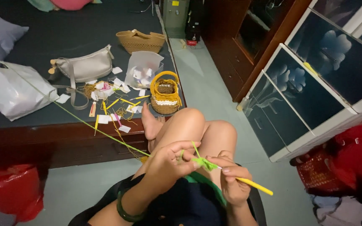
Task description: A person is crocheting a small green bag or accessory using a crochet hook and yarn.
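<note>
My left hand (170,161) pinches a small bright green crochet piece (204,162) and the green yarn (93,127), which runs up and left across the bed to a white plastic bag (17,90). My right hand (232,180) grips a yellow-handled crochet hook (254,185), its tip in the green piece. Both hands sit just above my raised knees (202,125). A dark green bangle (124,209) circles my left wrist.
On the dark bed (63,25) lie a yellow and tan crochet basket (165,93), a woven tan bag (141,40), a grey shoulder bag (84,67), several hooks and paper tags. A glass-door cabinet (315,83) stands right, a red bag (9,188) lower left, a red basket (336,167) lower right.
</note>
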